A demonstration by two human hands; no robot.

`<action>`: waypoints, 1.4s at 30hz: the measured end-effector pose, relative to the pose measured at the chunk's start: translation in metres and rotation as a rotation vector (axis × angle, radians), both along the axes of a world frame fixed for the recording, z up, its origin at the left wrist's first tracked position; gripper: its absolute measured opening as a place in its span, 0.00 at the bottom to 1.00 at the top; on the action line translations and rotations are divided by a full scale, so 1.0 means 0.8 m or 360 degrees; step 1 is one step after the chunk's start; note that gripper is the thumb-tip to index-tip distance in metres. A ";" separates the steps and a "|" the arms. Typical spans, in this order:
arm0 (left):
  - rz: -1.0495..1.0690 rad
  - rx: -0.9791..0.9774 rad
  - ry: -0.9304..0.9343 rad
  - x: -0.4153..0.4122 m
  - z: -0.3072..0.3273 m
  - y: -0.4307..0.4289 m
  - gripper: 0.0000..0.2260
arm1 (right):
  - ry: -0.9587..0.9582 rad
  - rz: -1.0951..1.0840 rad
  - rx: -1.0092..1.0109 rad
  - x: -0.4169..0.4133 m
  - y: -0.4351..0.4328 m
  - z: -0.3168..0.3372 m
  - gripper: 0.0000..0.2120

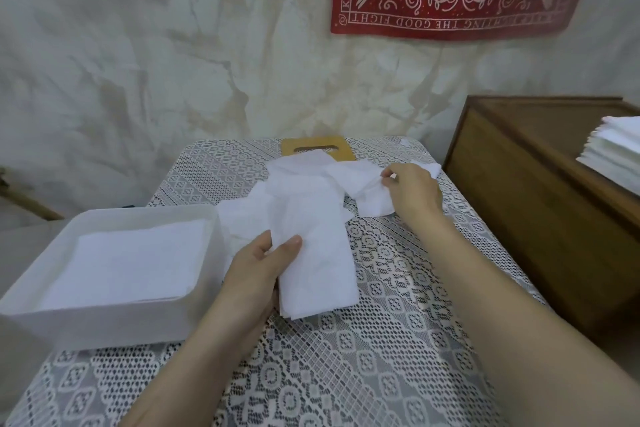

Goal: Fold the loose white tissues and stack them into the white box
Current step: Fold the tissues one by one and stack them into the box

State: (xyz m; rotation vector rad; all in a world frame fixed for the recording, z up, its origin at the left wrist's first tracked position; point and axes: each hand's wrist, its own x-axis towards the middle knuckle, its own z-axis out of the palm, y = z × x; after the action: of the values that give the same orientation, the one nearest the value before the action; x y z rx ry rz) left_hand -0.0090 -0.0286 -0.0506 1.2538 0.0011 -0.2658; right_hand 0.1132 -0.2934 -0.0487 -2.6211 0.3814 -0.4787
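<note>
Tissues (pixel 298 191) lie in a loose white heap on the lace tablecloth (pixel 381 357) just right of the white box (pixel 104 322), which already holds a flat stack of folded sheets (pixel 128 260). Beside the box's right wall the left hand (pixel 256 274) grips a folded tissue (pixel 318 270), thumb on top, while farther right the right hand (pixel 412 194) pinches a crumpled tissue (pixel 374 198) at the heap's edge. A wooden board (pixel 343 149) is half covered behind the heap, and well right of the box stands a wooden crate (pixel 519 218) bearing another white pile (pixel 613 152).
</note>
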 end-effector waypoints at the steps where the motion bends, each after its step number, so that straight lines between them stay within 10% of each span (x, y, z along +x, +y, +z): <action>1: 0.0003 -0.0005 -0.0003 -0.001 0.001 0.001 0.13 | -0.0016 0.0010 0.0012 -0.003 0.000 0.004 0.08; 42: 0.0155 0.0177 -0.0128 -0.042 0.002 0.025 0.08 | -0.0204 0.0388 0.0100 -0.160 0.096 0.010 0.10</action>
State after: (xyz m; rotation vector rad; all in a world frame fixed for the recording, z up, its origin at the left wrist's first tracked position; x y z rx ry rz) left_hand -0.0427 -0.0087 -0.0487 1.3703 0.0082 -0.1323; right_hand -0.0147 -0.2168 -0.0409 -2.5156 0.0336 -0.5386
